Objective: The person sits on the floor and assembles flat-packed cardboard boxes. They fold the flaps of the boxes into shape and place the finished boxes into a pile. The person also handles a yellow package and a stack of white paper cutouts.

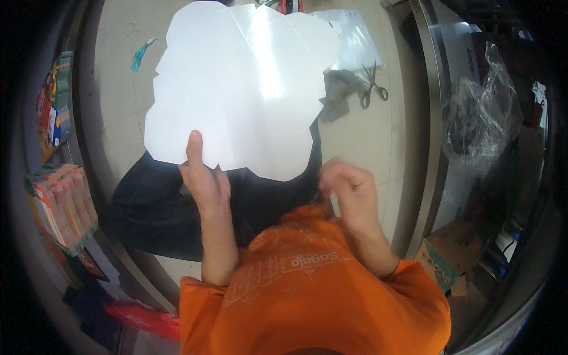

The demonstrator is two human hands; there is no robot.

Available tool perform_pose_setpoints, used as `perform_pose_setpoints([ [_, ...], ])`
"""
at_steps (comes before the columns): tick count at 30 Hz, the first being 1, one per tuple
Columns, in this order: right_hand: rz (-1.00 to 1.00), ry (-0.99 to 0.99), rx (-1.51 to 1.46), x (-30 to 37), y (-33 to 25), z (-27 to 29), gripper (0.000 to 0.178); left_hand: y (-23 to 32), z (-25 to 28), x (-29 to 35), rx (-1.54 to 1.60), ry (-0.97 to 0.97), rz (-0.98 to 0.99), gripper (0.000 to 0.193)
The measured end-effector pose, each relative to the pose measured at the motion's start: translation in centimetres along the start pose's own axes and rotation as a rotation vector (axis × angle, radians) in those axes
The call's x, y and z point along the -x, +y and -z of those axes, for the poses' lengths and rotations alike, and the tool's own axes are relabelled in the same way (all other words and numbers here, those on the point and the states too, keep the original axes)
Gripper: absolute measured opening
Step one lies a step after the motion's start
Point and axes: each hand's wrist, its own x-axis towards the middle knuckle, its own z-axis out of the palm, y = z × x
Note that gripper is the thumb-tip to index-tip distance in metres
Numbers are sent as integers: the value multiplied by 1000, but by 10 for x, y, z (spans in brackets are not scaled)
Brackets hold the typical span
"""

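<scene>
A large white sheet with notched, wavy cut edges (207, 77) spreads over my lap, faint crease lines running across it and a bright glare near its middle. At its near edge, my left hand (204, 180) grips it with the thumb on top and the fingers hidden underneath. My right hand (352, 186) is raised apart from the sheet, close to its lower right side. Its fingers are curled together and slightly blurred, and I cannot make out anything in them.
Black-handled scissors (373, 90) lie on the tiled floor to the right, beside a dark crumpled piece (338, 94) and glossy clear plastic (359, 44). A teal scrap (140, 56) lies left. Packets (66, 204) line the left side; a clear plastic bag (480, 112) and cardboard box (451, 248) stand right.
</scene>
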Motion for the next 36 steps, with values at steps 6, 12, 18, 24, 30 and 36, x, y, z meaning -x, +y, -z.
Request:
perform_pose_setpoints([
  [6, -39, 35, 202, 4, 7, -25, 20, -4, -1, 0, -93, -42, -99, 49],
  [12, -130, 138, 392, -12, 16, -31, 30, -2, -5, 4, -49, -31, -98, 46],
  [18, -111, 77, 434, -16, 26, -26, 24, 1, -7, 5, -33, -19, -44, 42],
  [24, 9, -89, 318, -1, 19, -8, 11, 9, -9, 3, -19, -28, 33, 46],
  [30, 98, -166, 246, 4, 39, 3, 6, 18, -13, 2, 79, -11, 172, 49],
  [36, 197, -225, 214, -4, 42, 13, 15, 22, -13, -1, 137, -8, 209, 48],
])
